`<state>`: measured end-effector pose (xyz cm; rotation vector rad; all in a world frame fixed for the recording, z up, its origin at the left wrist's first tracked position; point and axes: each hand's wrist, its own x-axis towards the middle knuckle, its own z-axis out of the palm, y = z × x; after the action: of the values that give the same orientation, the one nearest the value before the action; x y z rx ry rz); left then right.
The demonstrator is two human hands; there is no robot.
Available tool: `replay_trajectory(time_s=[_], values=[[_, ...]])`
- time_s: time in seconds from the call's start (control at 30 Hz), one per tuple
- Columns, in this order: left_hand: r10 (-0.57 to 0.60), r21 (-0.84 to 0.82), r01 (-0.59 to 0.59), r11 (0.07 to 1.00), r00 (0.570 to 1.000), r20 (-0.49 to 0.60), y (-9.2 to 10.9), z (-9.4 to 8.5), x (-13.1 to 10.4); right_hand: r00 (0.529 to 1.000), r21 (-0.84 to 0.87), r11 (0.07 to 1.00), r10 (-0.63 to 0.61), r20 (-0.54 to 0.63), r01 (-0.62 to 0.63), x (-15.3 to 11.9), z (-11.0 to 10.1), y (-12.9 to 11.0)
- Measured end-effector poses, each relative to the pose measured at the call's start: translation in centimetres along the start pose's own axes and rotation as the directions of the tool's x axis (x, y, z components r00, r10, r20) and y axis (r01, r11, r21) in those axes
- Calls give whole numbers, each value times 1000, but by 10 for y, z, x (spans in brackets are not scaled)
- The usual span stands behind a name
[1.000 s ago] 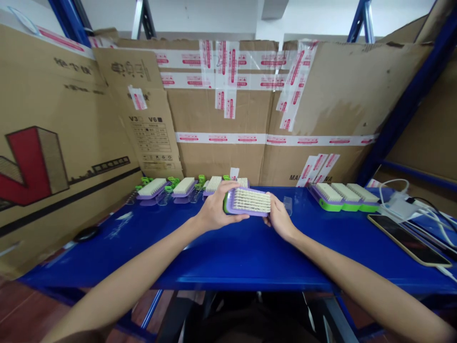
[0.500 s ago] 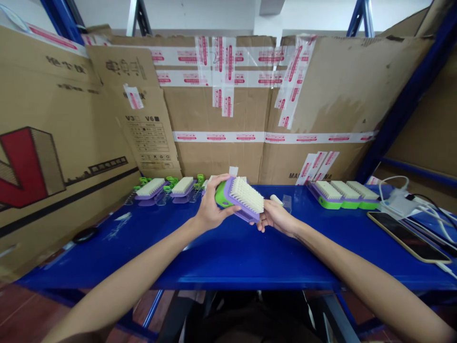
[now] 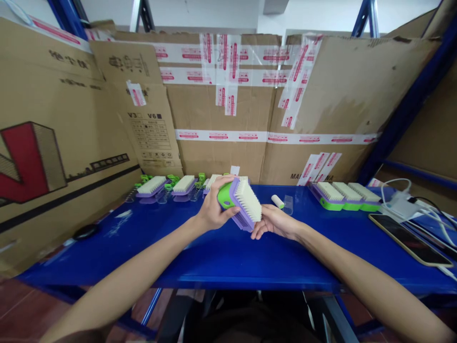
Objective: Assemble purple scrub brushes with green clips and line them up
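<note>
Bristle brush (image 3: 247,202), green and purple, I saw remotely, tilted over blue table (image 3: 221,262) | left hand (image 3: 213,206) gripped its green end | right hand (image 3: 274,222) was half-curled at lower end; whether holding, I could not tell | slipping left thumb could drop it, I judged

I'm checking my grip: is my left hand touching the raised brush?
Touching: the head view shows the left hand clasping the raised brush, its fingers curled over the green end.
</note>
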<state>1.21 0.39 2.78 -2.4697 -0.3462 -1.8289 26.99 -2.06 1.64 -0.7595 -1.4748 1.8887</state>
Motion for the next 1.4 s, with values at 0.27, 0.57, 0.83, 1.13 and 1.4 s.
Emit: replay_trajectory(time_s=[0.27,0.57,0.83,1.13,1.4], values=[[-142,-90,139,986,990,-27,7,3,3,990,36,992,-121,-70,124,2,1,1],[-458,-324,466,823,883,107,17,21,0,989,39,997,-63,-133,69,3,-9,-4],[-507,-307,488,817,862,19,20,18,3,987,84,996,-18,-162,32,4,-13,-3],[-339,-88,335,938,940,-43,21,13,-1,989,58,998,1,-147,7,2,-8,-6],[-437,-188,429,884,899,-4,23,14,-2,990,57,998,4,-144,4,1,-7,-6]])
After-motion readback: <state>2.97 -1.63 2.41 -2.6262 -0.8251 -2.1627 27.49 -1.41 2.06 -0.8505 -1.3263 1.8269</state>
